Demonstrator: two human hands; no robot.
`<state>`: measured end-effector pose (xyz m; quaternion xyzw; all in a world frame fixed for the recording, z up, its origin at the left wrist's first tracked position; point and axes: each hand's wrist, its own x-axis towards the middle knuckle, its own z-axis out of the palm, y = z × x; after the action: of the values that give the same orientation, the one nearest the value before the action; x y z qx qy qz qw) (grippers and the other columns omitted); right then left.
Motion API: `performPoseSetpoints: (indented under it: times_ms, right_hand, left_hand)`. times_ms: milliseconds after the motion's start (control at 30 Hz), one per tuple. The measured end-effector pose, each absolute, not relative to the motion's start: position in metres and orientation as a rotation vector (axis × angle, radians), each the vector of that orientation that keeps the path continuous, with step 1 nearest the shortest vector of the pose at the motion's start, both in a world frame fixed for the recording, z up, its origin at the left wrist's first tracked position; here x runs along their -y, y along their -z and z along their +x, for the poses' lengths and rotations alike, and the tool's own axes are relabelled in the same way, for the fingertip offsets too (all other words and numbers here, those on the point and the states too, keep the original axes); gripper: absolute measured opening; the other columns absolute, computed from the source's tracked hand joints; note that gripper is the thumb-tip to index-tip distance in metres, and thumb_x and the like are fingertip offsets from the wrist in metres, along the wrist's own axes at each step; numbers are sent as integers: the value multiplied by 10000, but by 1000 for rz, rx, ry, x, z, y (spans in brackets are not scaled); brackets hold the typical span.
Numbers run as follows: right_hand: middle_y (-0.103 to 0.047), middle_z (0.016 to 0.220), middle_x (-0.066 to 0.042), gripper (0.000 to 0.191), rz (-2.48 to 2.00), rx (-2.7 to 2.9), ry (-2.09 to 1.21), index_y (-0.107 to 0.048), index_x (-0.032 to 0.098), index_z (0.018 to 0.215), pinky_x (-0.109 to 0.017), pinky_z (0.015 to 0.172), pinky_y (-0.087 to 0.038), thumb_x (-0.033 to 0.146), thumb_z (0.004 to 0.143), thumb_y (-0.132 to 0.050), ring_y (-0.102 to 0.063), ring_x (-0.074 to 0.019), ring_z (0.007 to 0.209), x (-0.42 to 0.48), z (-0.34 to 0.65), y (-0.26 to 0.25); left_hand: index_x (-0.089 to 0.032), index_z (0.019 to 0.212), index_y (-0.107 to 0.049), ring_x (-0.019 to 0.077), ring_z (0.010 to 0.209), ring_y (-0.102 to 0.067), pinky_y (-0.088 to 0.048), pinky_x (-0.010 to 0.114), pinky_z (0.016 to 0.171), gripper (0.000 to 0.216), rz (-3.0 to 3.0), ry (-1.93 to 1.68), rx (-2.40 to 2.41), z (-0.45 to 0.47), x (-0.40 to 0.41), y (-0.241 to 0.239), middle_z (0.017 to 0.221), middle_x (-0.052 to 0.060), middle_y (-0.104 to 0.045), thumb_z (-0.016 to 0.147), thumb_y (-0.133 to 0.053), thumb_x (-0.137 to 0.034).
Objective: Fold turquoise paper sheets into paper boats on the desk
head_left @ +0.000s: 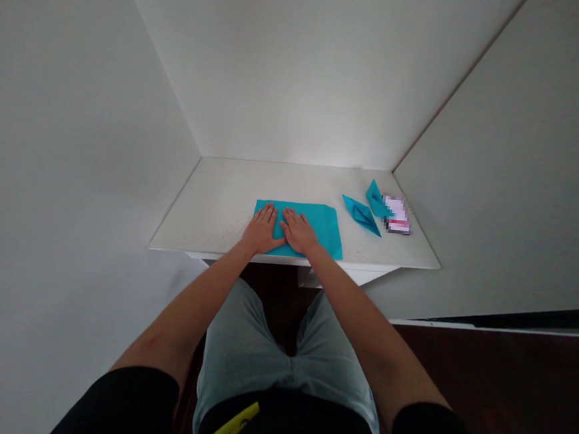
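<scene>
A sheet of blue paper (325,228) lies flat on the white tabletop near its front edge. On the left part of the sheet rests my left hand (262,231), palm down with fingers stretched out. Just beside it my right hand (298,231) also lies flat on the paper, its fingers extended. My hands cover part of the sheet, and neither grips it. To the right of the sheet sits a folded blue paper boat (361,214). A second blue paper boat (377,198) stands farther back.
A pixelated pink-and-white item (399,219) with a dark edge lies at the right, partly behind the second boat. White walls enclose the tabletop (210,204) at the left, back and right. My legs are below its front edge.
</scene>
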<state>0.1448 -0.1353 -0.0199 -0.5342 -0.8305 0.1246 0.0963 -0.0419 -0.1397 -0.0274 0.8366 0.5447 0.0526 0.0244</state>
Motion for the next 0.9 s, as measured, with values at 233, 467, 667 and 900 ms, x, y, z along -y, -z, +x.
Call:
performPoseSetpoints:
  times_ms: [233,467,667,900]
  right_hand:
    - [-234,1867,-166,840,-1771,2367,-306,-326,46,1769,-502,1439,-139,604,1148,-228,-224,-302,1750,123,208,23]
    - [-295,1822,-277,930,-1904,2294,-103,-328,-83,1722,-591,1431,-100,623,1130,-204,-204,-379,1747,114,247,24]
    - [-264,1853,-205,853,-1628,2337,-236,-336,29,1759,-560,1415,-191,584,1155,-103,-243,-322,1744,130,168,26]
    - [-225,1864,-196,939,-1810,2307,-285,-302,9,1766,-503,1433,-134,686,1132,-153,-217,-312,1751,129,188,29]
  left_hand:
    - [91,1739,-247,376,1757,-153,-133,483,1439,1193,2567,-144,-1692,-40,143,24,1854,276,-170,1007,-443,-830]
    - [71,1743,-263,377,1755,-165,-137,470,1439,1264,2552,-178,-1701,-39,143,24,1856,271,-174,969,-430,-914]
    - [76,1742,-258,379,1755,-168,-130,468,1440,1314,2560,-167,-1683,-42,142,23,1853,283,-177,929,-468,-934]
    - [92,1745,-208,406,1754,-145,-138,497,1440,1383,2553,-125,-1659,-43,143,21,1848,301,-167,891,-539,-944]
